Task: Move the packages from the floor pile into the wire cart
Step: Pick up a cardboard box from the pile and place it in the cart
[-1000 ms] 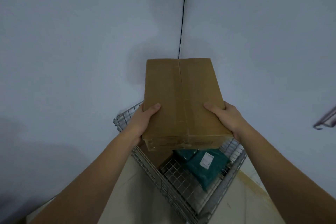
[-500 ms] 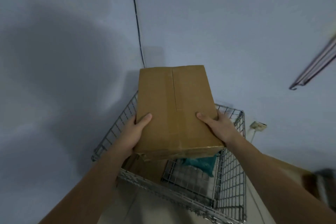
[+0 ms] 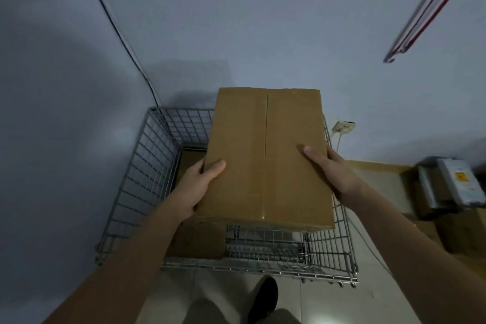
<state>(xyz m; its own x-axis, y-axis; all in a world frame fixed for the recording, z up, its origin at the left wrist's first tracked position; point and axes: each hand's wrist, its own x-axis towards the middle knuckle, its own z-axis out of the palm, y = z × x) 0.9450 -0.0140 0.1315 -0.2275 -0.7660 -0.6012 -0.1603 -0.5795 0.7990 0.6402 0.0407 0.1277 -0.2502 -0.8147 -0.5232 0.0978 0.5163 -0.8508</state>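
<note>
**Box held above the wire cart**

The cardboard box [image 3: 265,158] was held flat over the wire cart [image 3: 147,166], probably so it could go straight down inside. The left hand [image 3: 196,188] gripped its left edge and the right hand [image 3: 332,169] gripped its right edge, thumbs on top. Another brown package [image 3: 197,238] already lay on the cart bottom under it and could limit the space. More packages [image 3: 447,184] waited on the floor [image 3: 342,305] near the wall [image 3: 249,21]

brown box [image 3: 265,160], silver wire cart [image 3: 147,166]
</note>
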